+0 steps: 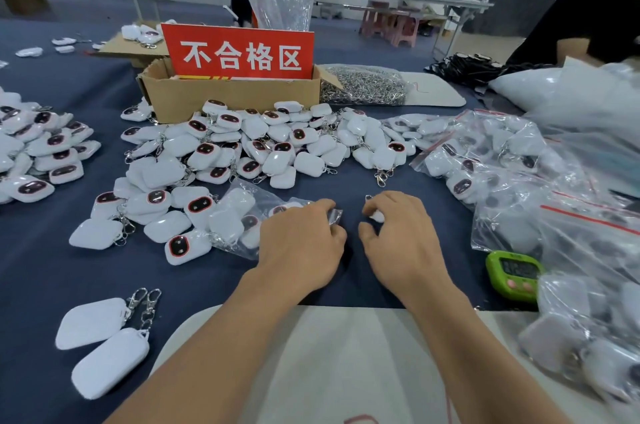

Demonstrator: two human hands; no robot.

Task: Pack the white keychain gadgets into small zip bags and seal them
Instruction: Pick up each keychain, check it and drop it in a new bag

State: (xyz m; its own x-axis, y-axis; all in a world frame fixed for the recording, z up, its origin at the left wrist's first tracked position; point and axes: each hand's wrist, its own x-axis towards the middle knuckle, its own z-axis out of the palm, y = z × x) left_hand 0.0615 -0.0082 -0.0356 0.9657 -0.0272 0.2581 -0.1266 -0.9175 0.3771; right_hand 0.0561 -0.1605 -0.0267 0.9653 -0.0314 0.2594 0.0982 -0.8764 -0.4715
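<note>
My left hand (pixel 302 239) lies over a small clear zip bag (pixel 249 202) on the blue cloth, its fingertips pinching the bag's edge (pixel 335 216). My right hand (pixel 398 233) is curled round a white keychain gadget (pixel 376 216), of which only a small part and the clip show. A big heap of loose white gadgets (pixel 263 146) with dark oval faces lies just beyond both hands. Two more gadgets (pixel 104 340) lie face down at the near left.
A cardboard box (pixel 228 94) with a red sign stands behind the heap. Filled zip bags (pixel 512 164) pile up at the right, next to a green timer (pixel 514 274). A bag of metal rings (pixel 363 84) lies at the back. Another person's arm (pixel 581 18) reaches in at the far right.
</note>
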